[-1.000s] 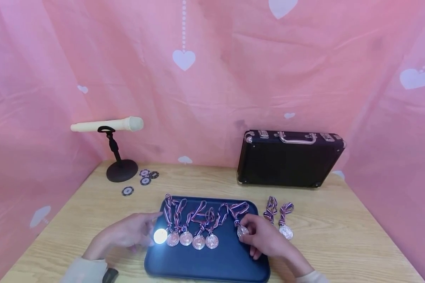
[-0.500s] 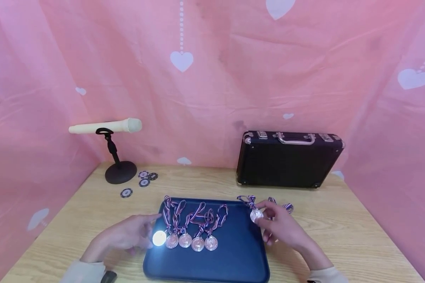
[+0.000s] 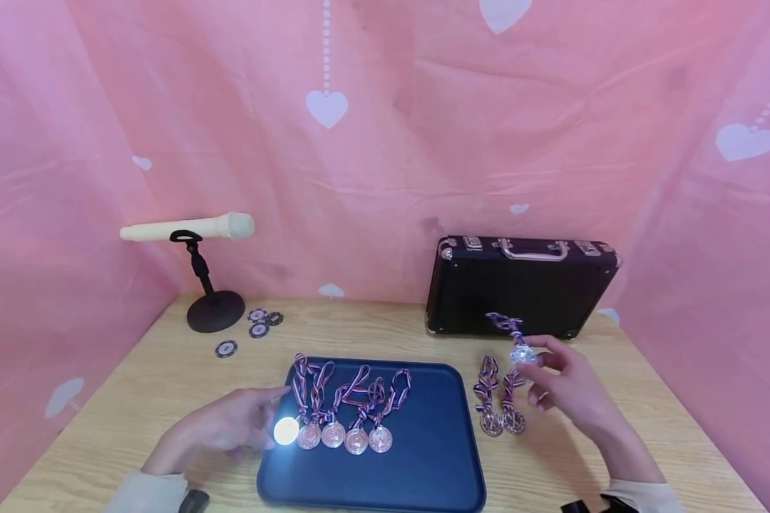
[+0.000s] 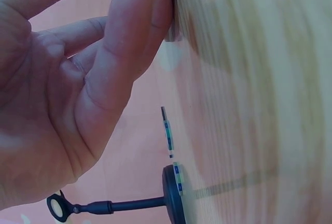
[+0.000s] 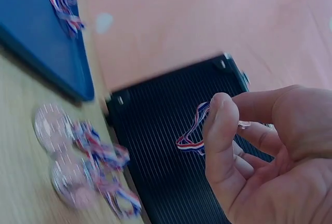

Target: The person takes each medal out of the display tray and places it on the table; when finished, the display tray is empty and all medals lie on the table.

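Medal (image 3: pixel 522 354) pinched in right hand (image 3: pixel 567 388); left hand (image 3: pixel 227 426) relaxed beside tray (image 3: pixel 423 463).

5 medals (image 3: pixel 332 433) on the tray (image 3: pixel 423 470), 2 on the table (image 3: pixel 616 399), 1 held; 4 chips (image 3: pixel 225 348).

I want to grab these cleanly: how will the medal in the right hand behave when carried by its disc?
The medal pinched in the right hand has a thin ribbon that kinks above it, so it probably flops and swings. The small shiny disc looks light, perhaps slippery. Loose loops could snag the two medals on the table.
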A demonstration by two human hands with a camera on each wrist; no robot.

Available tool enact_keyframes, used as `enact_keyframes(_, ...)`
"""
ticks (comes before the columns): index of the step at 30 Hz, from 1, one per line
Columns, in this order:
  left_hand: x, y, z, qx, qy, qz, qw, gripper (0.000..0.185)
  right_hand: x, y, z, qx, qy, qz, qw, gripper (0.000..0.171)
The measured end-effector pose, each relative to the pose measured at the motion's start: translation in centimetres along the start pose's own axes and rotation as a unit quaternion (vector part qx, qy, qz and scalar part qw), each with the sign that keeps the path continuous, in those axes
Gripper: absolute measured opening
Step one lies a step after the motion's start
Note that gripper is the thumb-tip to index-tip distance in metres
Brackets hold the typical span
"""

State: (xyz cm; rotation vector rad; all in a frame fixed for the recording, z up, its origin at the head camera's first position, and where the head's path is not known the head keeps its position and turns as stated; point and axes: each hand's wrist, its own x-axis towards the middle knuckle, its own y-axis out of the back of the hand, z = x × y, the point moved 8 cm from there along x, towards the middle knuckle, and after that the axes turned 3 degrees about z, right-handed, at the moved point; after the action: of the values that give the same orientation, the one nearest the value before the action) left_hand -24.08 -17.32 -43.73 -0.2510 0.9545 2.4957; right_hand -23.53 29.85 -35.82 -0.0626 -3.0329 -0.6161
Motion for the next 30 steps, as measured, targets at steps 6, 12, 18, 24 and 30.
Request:
enact_keyframes(6, 0.0, -0.1, 0.2, -0.003, -0.008, -0.011, 0.9999, 0.088, -0.3, 4.9, 2.8, 0.011, -0.01, 0.075, 0.997, 0.036)
enact_keyframes(12, 0.0, 0.1, 0.2, -0.004, -0.019, -0.016, 0.9997, 0.088, -1.6, 4.9, 7.4, -0.066, -0.054, 0.035, 0.996, 0.05)
enact_keyframes(18, -0.1, 0.2, -0.1, -0.008, -0.023, -0.02, 0.9995, 0.089, -2.4, 2.9, 10.0, -0.078, -0.093, -0.047, 0.992, 0.053)
enact_keyframes(24, -0.2, 0.1, -0.3, -0.017, -0.012, -0.016, 0.9997, 0.089, -2.6, 2.3, 9.5, -0.063, -0.082, -0.098, 0.99, 0.054)
enact_keyframes(30, -0.1, 0.1, -0.2, -0.012, -0.013, -0.012, 0.9998, 0.09, -2.9, 2.5, 8.7, -0.075, -0.065, -0.106, 0.989, 0.047)
